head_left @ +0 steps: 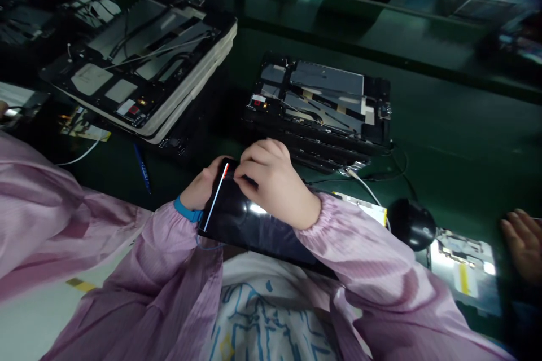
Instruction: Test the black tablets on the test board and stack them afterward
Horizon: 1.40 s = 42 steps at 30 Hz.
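Observation:
A dark tablet-like device (241, 225) lies tilted in front of my body. Its screen is black except for a thin white line with a red part along the left end. My left hand (203, 185) grips that left end, the fingers partly hidden behind it; a blue band circles the wrist. Over the screen, close to its far edge, my right hand (275, 183) is closed, thumb and fingertips drawn together. Whatever the right fingertips pinch is too small or hidden to make out. My right forearm covers the device's right end.
Beyond my hands stands a stack of opened device bodies (326, 90); a taller stack (148, 56) is at left. A blue pen (142, 168), a black round object (411, 224) and cables lie nearby. Other people's pink sleeve (38, 203) and hand (525, 242) flank me.

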Available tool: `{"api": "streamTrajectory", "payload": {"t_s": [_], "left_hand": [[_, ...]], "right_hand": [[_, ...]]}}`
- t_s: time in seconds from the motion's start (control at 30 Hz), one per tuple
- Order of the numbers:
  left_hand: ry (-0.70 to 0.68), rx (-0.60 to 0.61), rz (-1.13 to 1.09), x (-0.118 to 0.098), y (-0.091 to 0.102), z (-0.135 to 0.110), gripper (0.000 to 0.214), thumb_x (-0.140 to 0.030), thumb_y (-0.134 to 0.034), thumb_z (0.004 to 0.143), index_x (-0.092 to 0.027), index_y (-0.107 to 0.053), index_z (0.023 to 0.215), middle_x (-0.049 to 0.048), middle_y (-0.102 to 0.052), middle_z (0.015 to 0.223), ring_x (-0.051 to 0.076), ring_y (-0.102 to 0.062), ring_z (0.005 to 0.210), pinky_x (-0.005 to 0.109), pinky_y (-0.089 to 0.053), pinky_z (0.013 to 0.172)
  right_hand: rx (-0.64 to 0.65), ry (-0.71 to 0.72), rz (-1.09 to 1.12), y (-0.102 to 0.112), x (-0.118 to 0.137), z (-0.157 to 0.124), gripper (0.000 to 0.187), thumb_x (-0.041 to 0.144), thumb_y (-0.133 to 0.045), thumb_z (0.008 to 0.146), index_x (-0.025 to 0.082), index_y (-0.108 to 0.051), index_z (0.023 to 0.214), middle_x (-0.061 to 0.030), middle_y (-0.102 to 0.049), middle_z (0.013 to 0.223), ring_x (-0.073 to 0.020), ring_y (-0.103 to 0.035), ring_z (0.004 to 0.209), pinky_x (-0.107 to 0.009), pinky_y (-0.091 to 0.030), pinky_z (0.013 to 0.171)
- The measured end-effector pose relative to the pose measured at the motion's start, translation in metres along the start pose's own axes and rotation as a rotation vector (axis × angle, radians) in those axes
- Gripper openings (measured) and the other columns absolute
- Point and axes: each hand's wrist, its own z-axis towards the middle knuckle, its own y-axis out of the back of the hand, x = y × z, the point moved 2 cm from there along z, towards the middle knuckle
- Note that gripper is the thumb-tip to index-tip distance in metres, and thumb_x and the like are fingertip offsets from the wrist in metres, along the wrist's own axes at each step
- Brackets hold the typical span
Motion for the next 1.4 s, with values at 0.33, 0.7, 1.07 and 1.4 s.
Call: {"api": "streamTrajectory", "payload": {"t_s": [0.33, 0.7, 1.07, 1.4], "left_hand": [[0.062, -0.041, -0.054, -0.003, -0.001, 0.003, 0.065, -0.067, -0.068, 0.062, -0.018, -0.062, 0.104, 0.0051, -0.067, 0.091, 0.022, -0.064, 0.082, 0.029, -0.049, 0.07], [0.071, 0.042, 0.147, -0.004, 0.003, 0.005, 0.079, -0.064, -0.067, 0.066, -0.015, -0.048, 0.125, 0.0108, -0.067, 0.098, 0.025, -0.066, 0.079, 0.032, -0.05, 0.061], [0.05, 0.025, 0.193, 0.0, 0.004, 0.006, 0.073, -0.058, -0.065, 0.072, -0.013, -0.048, 0.127, 0.0116, -0.067, 0.102, 0.025, -0.064, 0.079, 0.032, -0.049, 0.062], [0.109, -0.038, 0.161, -0.003, 0.003, 0.007, 0.074, -0.055, -0.072, 0.065, -0.012, -0.053, 0.122, 0.0087, -0.067, 0.092, 0.024, -0.064, 0.075, 0.032, -0.049, 0.062]], "right_hand": [[-0.112, -0.26, 0.323, 0.059, -0.012, -0.112, 0.008, 0.018, -0.06, 0.079, 0.023, -0.063, 0.073, -0.0046, -0.06, 0.09, -0.0215, -0.056, 0.089, -0.038, -0.047, 0.078], [-0.792, -0.696, 0.447, 0.094, -0.046, -0.182, 0.007, 0.023, -0.069, 0.072, 0.028, -0.067, 0.068, -0.003, -0.058, 0.077, -0.0238, -0.055, 0.075, -0.044, -0.043, 0.074], [-0.795, -0.63, 0.703, 0.087, -0.033, -0.19, 0.005, 0.024, -0.065, 0.073, 0.029, -0.065, 0.071, -0.0022, -0.062, 0.072, -0.0232, -0.056, 0.064, -0.043, -0.046, 0.061], [-0.128, -0.238, 0.946, 0.037, 0.006, -0.155, 0.035, 0.01, -0.054, 0.086, 0.025, -0.052, 0.117, -0.0082, -0.068, 0.11, -0.0201, -0.065, 0.103, -0.038, -0.055, 0.086]]}}
